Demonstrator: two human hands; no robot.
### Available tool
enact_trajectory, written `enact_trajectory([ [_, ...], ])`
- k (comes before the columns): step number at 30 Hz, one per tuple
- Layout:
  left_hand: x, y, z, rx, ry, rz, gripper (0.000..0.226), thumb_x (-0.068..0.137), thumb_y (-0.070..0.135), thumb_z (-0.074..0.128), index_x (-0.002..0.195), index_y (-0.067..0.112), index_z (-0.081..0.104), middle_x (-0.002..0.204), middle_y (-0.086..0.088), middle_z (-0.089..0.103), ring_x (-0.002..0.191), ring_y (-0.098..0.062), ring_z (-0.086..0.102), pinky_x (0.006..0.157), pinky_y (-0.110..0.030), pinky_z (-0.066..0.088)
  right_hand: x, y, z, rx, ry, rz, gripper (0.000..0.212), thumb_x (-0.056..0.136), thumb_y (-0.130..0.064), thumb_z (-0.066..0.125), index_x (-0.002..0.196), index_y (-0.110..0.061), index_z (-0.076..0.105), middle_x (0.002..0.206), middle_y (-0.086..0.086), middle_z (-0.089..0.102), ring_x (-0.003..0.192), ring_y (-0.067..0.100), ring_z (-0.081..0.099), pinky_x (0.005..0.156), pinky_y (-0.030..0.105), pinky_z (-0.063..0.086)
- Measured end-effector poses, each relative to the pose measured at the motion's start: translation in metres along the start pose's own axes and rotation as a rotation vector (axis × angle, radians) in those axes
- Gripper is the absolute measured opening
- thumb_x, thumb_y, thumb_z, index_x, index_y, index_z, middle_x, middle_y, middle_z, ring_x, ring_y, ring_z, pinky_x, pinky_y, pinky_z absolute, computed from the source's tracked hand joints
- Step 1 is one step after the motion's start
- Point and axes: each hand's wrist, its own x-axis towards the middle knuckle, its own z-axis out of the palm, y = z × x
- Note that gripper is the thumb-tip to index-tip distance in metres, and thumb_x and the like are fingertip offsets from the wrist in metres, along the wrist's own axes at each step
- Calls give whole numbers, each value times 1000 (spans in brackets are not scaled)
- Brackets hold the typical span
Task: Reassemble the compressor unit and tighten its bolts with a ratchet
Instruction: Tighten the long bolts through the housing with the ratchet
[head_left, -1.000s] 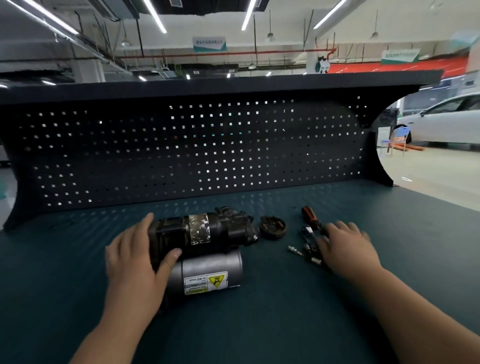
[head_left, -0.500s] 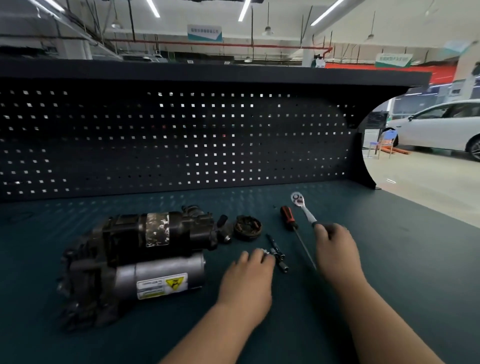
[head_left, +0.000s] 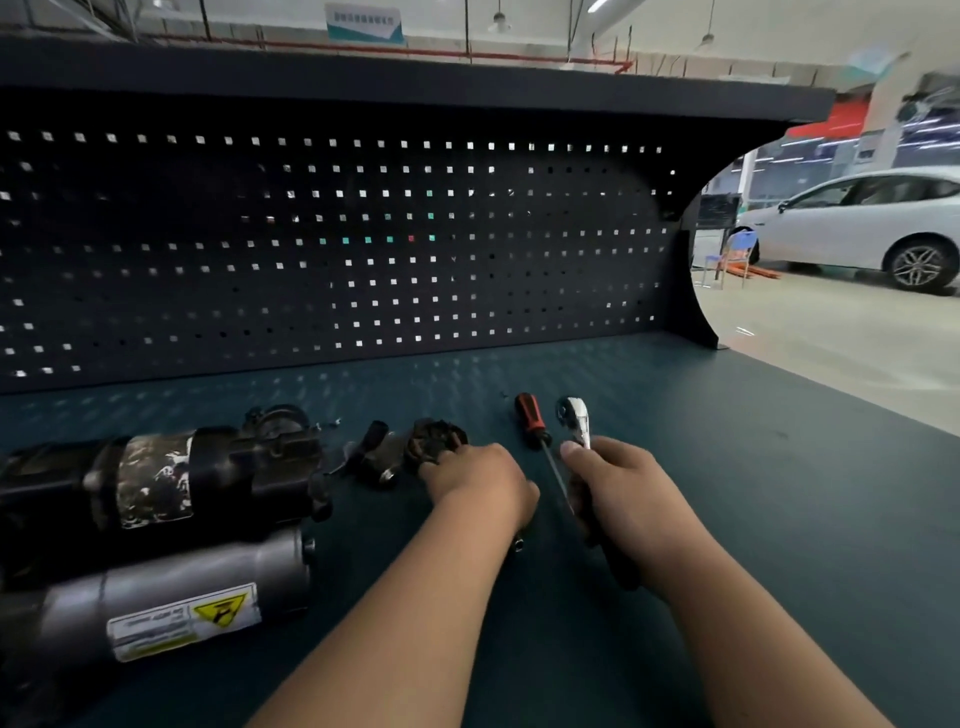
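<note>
A: Starting with the largest item?

B: Confirming. For the black-and-silver cylindrical compressor unit (head_left: 156, 519): lying on its side at the left of the dark teal workbench top (head_left: 727, 467), probably to avoid rolling and to present its right-hand end to the loose parts. Not being touched by either hand.

A: Checking the hands next?

B: For the right hand (head_left: 623, 499): wrapping fingers tightly round the dark grip of the chrome-headed steel ratchet (head_left: 574, 415), thumb lying along the shank, head pointing away. Judging this as readying the tool ahead of bolt tightening. For the left hand (head_left: 478, 483): curling fingers downward at the edge of the round black ribbed cover (head_left: 434, 439), apparently reaching for it as the next part to refit. Not possible to tell whether pinching it or merely touching it.

A: Noting the smaller items?

B: For the red-and-black-handled screwdriver (head_left: 530, 421): lying between the two hands, shaft toward the person, within easy reach. For the small silver bolt (head_left: 518, 544): lying just beside the left wrist, likely awaiting fitting.

A: Reading any markings?

B: For the white-and-teal overhead sign (head_left: 363, 23): hanging beyond the bench, characters too blurred for reading. For the yellow triangular warning label (head_left: 223, 608): sitting on a white sticker on the silver cylinder, print also unreadable.
</note>
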Motion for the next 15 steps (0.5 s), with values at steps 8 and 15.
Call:
enact_trajectory([
  [8, -12, -20, -21, -350, 86, -38, 31, 95, 33, 37, 91, 12, 60, 104, -9, 65, 89, -27, 54, 83, -35, 38, -8, -8, 6, 25, -12, -114, 25, 96, -27, 46, 78, -14, 56, 56, -3, 52, 45, 14, 47, 48, 27, 39],
  [15, -81, -58, -39, -1538, -171, 22, 26, 100, 27, 44, 81, 14, 57, 64, -1, 50, 46, -11, 45, 47, -22, 33, -35, -28, 10, -201, -210, -213, 50, 90, -56, 48, 76, -8, 58, 51, -6, 43, 45, 12, 38, 45, 25, 32],
])
